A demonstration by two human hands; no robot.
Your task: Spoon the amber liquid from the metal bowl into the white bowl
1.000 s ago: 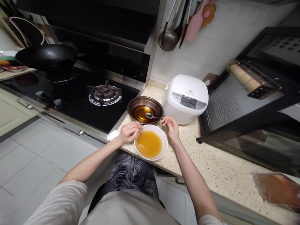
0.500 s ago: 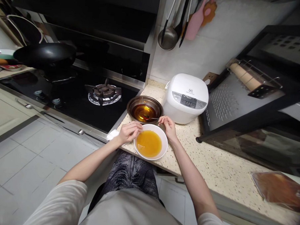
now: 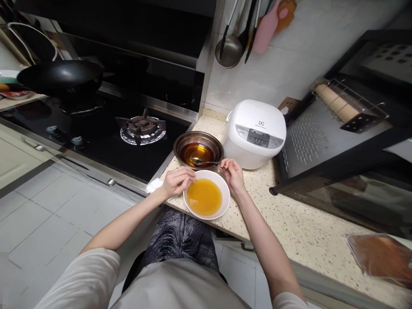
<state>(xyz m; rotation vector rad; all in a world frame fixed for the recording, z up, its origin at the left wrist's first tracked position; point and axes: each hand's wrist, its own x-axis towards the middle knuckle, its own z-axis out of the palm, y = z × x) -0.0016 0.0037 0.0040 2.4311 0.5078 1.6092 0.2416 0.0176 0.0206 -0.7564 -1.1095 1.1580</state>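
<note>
My right hand [image 3: 231, 172] pinches the handle of a metal spoon [image 3: 197, 161], whose bowl is over the amber liquid [image 3: 201, 150] in a steel basin [image 3: 179, 142]. In front of the basin, at the counter's edge, stands a white bowl [image 3: 226, 205] holding cloudy yellow-orange liquid [image 3: 204, 197]. My left hand [image 3: 179, 178] has its fingers closed on the white bowl's left rim. Whether the spoon touches the liquid is hard to make out.
A white rice cooker [image 3: 256, 134] is right behind the basin. To the left lies the gas hob [image 3: 143, 128], with a black wok [image 3: 62, 77] at its far side. A black rack [image 3: 330, 132] and a bagged brown item [image 3: 382, 258] are on the right. White tissue [image 3: 154, 185] sits beside my left wrist.
The spoon's bowl has come up and shows more plainly above the amber liquid. My right hand has shifted slightly; my left hand stays on the bowl's rim.
</note>
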